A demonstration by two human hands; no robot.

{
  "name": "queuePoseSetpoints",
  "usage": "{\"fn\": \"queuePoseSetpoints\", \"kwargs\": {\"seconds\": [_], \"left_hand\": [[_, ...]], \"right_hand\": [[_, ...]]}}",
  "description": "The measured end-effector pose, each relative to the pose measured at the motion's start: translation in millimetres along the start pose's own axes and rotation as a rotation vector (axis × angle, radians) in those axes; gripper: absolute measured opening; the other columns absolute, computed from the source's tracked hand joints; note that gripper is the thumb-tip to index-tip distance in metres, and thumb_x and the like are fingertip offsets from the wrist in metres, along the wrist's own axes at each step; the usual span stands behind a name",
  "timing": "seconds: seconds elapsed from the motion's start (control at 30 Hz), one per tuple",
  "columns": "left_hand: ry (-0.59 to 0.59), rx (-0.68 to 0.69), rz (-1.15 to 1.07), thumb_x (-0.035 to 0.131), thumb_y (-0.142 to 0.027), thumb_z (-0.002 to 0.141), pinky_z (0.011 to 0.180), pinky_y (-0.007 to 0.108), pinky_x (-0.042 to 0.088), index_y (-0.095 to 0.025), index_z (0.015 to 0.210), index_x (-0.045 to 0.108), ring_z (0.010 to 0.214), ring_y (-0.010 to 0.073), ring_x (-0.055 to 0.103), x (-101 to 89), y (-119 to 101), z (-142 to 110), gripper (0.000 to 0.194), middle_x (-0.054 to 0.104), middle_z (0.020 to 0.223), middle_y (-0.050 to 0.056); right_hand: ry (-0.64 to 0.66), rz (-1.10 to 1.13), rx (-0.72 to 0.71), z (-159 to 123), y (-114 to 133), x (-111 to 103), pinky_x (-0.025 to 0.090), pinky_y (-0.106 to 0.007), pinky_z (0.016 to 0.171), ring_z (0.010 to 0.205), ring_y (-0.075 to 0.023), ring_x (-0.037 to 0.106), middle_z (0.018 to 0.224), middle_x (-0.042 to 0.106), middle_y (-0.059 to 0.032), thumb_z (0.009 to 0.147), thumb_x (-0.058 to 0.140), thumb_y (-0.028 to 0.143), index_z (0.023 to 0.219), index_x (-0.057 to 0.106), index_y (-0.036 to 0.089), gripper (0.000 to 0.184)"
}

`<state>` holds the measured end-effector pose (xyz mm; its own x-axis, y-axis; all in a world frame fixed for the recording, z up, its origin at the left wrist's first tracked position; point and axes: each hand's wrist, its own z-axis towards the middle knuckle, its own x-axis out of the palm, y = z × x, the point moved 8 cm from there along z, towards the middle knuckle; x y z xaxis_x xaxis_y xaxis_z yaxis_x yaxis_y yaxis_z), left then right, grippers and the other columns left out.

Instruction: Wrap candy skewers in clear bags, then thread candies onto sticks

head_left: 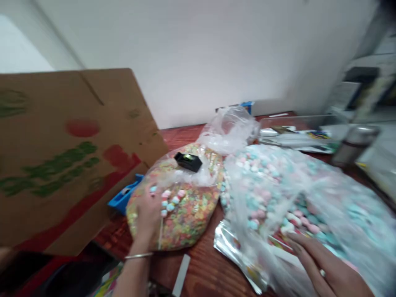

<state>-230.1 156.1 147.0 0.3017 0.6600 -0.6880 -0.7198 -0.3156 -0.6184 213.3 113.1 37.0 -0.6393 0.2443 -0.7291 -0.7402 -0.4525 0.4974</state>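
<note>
My left hand (147, 214) rests on a clear plastic bag of small multicoloured sweets (185, 210), with a few pink, white and blue marshmallow pieces (170, 201) at its fingertips; the fingers are curled and blurred. A small black device (188, 161) lies on top of that bag. My right hand (321, 264), with a ring, lies with fingers stretched flat on a large clear bag of pastel marshmallows (297, 194). A silver foil pouch (238, 255) sits under that big bag's near edge.
A big brown cardboard box flap (68, 152) with green and red print stands at the left. A blue plastic object (123, 197) pokes out beside it. Crumpled clear plastic (230, 128), packets and a metal can (352, 144) lie at the back right on the red-brown table (204, 272).
</note>
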Motion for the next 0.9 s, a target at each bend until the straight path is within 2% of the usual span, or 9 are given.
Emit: {"fn": "queuePoseSetpoints", "kwargs": {"seconds": [0.1,0.23,0.3,0.37,0.4,0.5,0.6,0.77,0.9], "left_hand": [[0.066,0.039,0.18,0.053,-0.038,0.083,0.084,0.043,0.047,-0.017,0.093,0.065,0.092,0.0308,0.062,19.4,45,45,0.026,0.07,0.094,0.012],[0.036,0.012,0.222,0.054,-0.031,0.08,0.086,0.048,0.048,-0.022,0.069,0.056,0.091,0.0309,0.061,31.1,73,52,0.014,0.063,0.068,0.003],[-0.173,0.065,0.225,0.053,-0.031,0.082,0.091,0.053,0.047,-0.023,0.072,0.056,0.098,0.0327,0.06,16.2,58,37,0.013,0.063,0.072,0.002],[-0.402,0.193,0.145,0.055,-0.029,0.083,0.095,0.054,0.046,-0.023,0.084,0.063,0.104,0.0329,0.061,1.4,22,5,0.01,0.069,0.086,0.004],[-0.428,0.294,0.074,0.056,-0.028,0.085,0.097,0.052,0.046,-0.023,0.093,0.066,0.106,0.0314,0.061,1.7,-1,-14,0.014,0.07,0.097,0.005],[-0.305,0.586,-0.143,0.061,-0.022,0.084,0.099,0.048,0.046,-0.02,0.106,0.067,0.107,0.0279,0.063,20.0,-77,-76,0.022,0.07,0.108,0.007],[-0.002,0.704,-0.332,0.063,-0.015,0.083,0.098,0.043,0.047,-0.021,0.103,0.069,0.104,0.0245,0.063,55.3,-130,-130,0.021,0.068,0.11,0.008],[0.594,0.542,-0.615,0.054,-0.017,0.091,0.093,0.035,0.049,-0.023,0.107,0.067,0.105,0.0213,0.063,126.9,-159,-188,0.021,0.069,0.109,0.006],[0.916,0.263,-0.694,0.052,-0.024,0.092,0.086,0.032,0.052,-0.022,0.107,0.068,0.096,0.0211,0.067,174.1,-161,-219,0.021,0.071,0.105,0.007]], "right_hand": [[0.137,-0.082,0.035,-22,-4,6,0.059,-0.024,0.071,0.088,-0.017,0.073,0.1,0.075,-0.0009,0.097,0.045,0.032,0.109,0.063,0.028,0.022],[0.326,-0.067,0.021,-48,15,32,0.056,-0.023,0.07,0.078,-0.0153,0.071,0.086,0.072,0.0003,0.094,0.046,0.019,0.099,0.064,0.027,0.02],[0.311,-0.087,0.039,-46,18,32,0.054,-0.024,0.069,0.076,-0.0155,0.069,0.085,0.07,-0.0008,0.095,0.042,0.017,0.097,0.063,0.025,0.023],[0.226,-0.166,0.092,-33,12,22,0.052,-0.027,0.068,0.074,-0.0169,0.067,0.085,0.068,-0.0027,0.098,0.038,0.019,0.097,0.063,0.023,0.025],[0.188,-0.221,0.116,-24,7,18,0.051,-0.029,0.069,0.075,-0.0184,0.066,0.086,0.067,-0.004,0.098,0.038,0.02,0.097,0.063,0.023,0.026],[0.199,-0.362,0.173,-2,-11,19,0.047,-0.036,0.071,0.082,-0.0244,0.063,0.089,0.065,-0.0071,0.095,0.045,0.016,0.093,0.064,0.021,0.02],[0.241,-0.369,0.162,5,-21,33,0.044,-0.036,0.07,0.082,-0.0255,0.06,0.088,0.064,-0.0066,0.089,0.052,0.009,0.084,0.065,0.021,0.018],[0.191,-0.266,0.196,-8,-29,37,0.044,-0.036,0.071,0.082,-0.0239,0.058,0.087,0.061,-0.0056,0.092,0.05,0.014,0.084,0.06,0.021,0.016],[0.084,-0.148,0.225,-15,-29,18,0.044,-0.036,0.073,0.083,-0.0225,0.056,0.088,0.06,-0.0048,0.098,0.042,0.019,0.088,0.056,0.022,0.017]]}}
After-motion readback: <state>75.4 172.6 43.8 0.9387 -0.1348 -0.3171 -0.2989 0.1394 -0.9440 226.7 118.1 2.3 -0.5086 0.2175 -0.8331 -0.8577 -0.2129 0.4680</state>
